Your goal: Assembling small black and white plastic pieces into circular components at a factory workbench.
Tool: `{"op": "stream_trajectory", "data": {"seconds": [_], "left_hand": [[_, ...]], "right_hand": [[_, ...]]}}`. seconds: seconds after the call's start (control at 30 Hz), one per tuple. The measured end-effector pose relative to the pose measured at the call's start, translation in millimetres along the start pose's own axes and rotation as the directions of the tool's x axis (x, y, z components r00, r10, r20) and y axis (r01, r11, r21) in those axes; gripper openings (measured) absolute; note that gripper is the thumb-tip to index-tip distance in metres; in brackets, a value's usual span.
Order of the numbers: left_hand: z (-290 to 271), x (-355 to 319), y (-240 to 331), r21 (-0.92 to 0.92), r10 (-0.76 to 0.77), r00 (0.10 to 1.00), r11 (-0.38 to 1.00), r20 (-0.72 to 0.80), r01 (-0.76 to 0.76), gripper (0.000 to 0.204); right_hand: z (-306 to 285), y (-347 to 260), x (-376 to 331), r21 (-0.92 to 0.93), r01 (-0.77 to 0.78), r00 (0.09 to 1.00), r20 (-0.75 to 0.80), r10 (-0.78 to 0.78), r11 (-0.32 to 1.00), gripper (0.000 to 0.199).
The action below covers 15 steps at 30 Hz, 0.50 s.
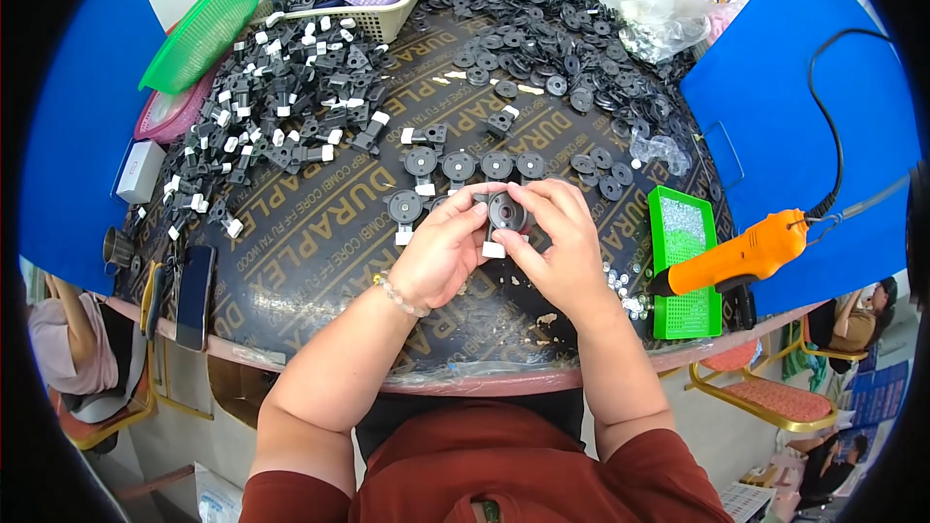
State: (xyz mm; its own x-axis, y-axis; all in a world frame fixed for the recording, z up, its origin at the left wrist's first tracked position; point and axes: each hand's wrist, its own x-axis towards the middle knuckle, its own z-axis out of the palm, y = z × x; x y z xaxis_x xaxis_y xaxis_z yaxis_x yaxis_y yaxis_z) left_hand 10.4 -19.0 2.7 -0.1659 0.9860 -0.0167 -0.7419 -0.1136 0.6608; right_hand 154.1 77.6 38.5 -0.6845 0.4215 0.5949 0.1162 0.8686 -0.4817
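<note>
Between both hands, over the front middle of the table, is a black plastic part [507, 213] with a round disc on top and a white block at its lower end. My left hand [441, 254] grips its left side with thumb and fingers. From the right, my right hand [562, 250] pinches the disc between thumb and fingertips. Just beyond the hands stands a row of similar disc-topped parts [459, 166], and one more such part [405, 205] lies left of them. Two black brackets with white ends [503, 122] rest farther back.
Black brackets with white ends [291, 107] are heaped at left, black discs [542, 29] at the back. Baskets [208, 24] stand back left. At right an orange power screwdriver [741, 252] with a cord lies across a green tray [712, 315]. A phone [196, 295] lies front left.
</note>
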Motion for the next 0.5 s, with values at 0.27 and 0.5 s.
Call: {"op": "stream_trajectory", "data": {"seconds": [0.27,0.5], "left_hand": [[-0.2,0.0,-0.3,0.019,0.020,0.999,1.000,0.028,-0.021,0.035],[0.6,-2.1,2.2,0.030,0.011,1.000,1.000,-0.023,-0.010,0.040]], "right_hand": [[-0.3,-3.8,4.2,-0.014,-0.044,0.999,0.015,0.045,0.999,0.044],[-5.1,-6.6,10.9,0.102,-0.106,0.985,0.147,0.090,0.989,0.048]]}}
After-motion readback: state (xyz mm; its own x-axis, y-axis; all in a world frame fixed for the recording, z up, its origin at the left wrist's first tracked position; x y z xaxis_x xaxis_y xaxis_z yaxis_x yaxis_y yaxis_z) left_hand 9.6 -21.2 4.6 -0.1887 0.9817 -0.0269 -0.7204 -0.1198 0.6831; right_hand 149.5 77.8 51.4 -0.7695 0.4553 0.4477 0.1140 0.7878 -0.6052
